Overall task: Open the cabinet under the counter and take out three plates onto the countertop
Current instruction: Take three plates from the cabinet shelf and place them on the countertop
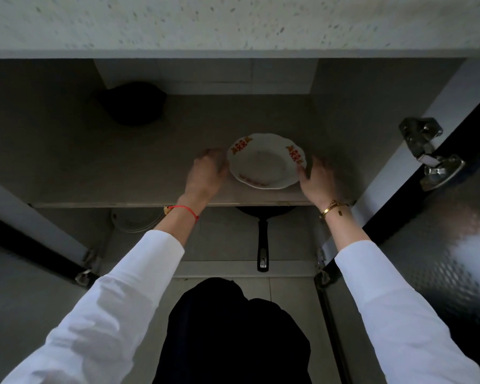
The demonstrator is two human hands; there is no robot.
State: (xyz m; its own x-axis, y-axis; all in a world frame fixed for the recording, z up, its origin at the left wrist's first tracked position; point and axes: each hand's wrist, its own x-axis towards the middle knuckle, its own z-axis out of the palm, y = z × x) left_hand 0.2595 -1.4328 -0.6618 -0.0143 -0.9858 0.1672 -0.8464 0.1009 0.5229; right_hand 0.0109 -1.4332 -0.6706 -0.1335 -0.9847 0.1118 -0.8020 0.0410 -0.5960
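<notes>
Cabinet interior dim, shadowed; counter edge brighter. Glare on right door. Both hands motion-blurred. Wide-angle bending at edges.

No words, brand names, numbers or signs can be read anywhere; the plate carries only red and gold ornament on its rim, with no lettering that can be made out; the small tag on the gold bracelet is too small to read.
</notes>
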